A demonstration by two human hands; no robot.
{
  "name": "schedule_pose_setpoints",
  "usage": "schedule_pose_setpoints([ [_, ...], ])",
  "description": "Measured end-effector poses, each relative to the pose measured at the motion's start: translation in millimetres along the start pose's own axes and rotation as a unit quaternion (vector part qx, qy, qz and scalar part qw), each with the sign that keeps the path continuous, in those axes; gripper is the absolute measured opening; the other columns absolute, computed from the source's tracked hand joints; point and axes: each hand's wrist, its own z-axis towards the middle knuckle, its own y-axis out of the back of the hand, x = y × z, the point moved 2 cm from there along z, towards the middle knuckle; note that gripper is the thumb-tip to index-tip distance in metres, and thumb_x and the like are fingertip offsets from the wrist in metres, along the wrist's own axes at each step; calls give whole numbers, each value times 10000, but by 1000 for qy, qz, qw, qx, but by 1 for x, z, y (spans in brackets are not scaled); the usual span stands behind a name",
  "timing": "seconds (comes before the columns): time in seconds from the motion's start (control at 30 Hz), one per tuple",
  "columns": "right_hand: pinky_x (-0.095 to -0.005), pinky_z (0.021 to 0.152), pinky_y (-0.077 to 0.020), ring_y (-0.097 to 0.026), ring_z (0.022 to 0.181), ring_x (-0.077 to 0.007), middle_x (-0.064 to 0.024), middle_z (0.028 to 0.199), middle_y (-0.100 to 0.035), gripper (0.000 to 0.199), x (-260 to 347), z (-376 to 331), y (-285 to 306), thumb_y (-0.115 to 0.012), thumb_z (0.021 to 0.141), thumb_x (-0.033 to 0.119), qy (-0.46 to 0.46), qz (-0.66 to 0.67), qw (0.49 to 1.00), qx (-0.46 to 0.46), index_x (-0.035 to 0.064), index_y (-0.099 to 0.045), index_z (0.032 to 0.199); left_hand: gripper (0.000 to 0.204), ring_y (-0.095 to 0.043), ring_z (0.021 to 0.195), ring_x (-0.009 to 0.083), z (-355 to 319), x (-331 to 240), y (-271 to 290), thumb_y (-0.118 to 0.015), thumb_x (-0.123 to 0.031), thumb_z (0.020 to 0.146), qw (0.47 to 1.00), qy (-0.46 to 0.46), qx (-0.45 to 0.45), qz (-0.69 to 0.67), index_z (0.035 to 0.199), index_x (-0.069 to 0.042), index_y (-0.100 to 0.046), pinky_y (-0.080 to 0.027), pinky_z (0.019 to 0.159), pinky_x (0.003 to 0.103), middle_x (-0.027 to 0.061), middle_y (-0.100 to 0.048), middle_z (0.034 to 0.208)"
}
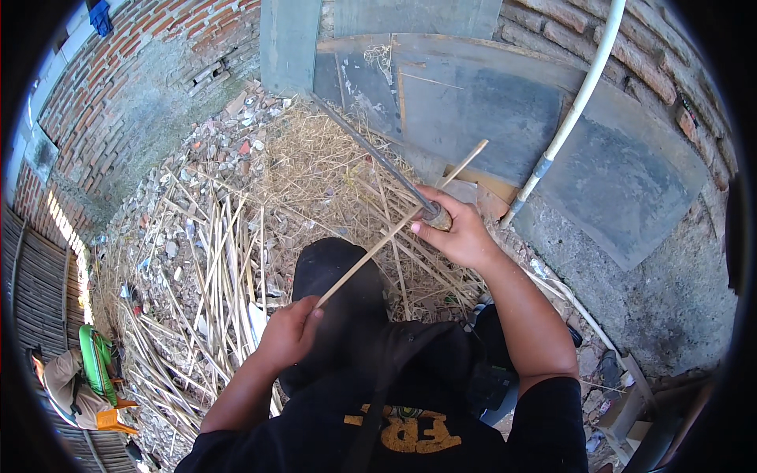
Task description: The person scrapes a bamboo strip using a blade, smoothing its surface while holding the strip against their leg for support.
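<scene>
A thin bamboo strip slants across in front of me, its far end up and to the right. My left hand is closed round its near end. In my right hand is the wooden handle of a long-bladed knife, whose dark blade points away to the upper left. The strip crosses the knife near the handle, by my right thumb. Whether the blade's edge touches the strip I cannot tell. Below the strip is my dark-clothed knee.
Many cut bamboo strips lie to the left on rubble. Straw-like shavings heap up ahead. Grey boards lean on the brick wall, beside a slanting white pipe. At the far left, a green and orange object stands by a bamboo fence.
</scene>
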Motion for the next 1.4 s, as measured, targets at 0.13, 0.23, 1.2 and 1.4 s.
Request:
schedule_pose_setpoints([
  [0.13, -367, 895, -534, -716, 984, -258, -130, 1089, -741, 459, -11, -7, 6, -809, 840, 252, -113, -59, 991, 46, 124, -677, 1260, 294, -669, 945, 435, -14, 2, -6, -596, -166, 973, 999, 14, 33, 41, 1223, -12, -602, -529, 812, 496, 253, -684, 1047],
  [0.23, -363, 807, -542, -719, 873, -261, -138, 1011, -745, 417, -29, -19, 11, -816, 826, 256, -15, -73, 997, -2, 98, -699, 1194, 491, -664, 985, 400, -37, 15, -4, -702, -221, 913, 998, -14, -42, 55, 1328, -22, -532, -521, 876, 477, 223, -653, 1094],
  [1.2, -473, 743, -543, -693, 881, -330, -102, 926, -705, 352, -19, -16, 6, -758, 742, 197, 64, -314, 943, 89, 130, -629, 1064, 343, -477, 676, 73, -33, 28, -16, -510, -294, 1076, 964, 167, 61, -198, 934, -10, -640, -418, 621, 274, -1, -549, 713],
  [1.4, -449, 675, -523, -684, 822, -367, -142, 874, -704, 289, -24, -13, 10, -788, 777, 198, 37, -208, 977, -9, 86, -657, 1008, 408, -309, 517, 60, -25, 27, -5, -507, -515, 1035, 855, 181, 134, -468, 997, -112, -557, -260, 480, 231, -72, -350, 642],
])
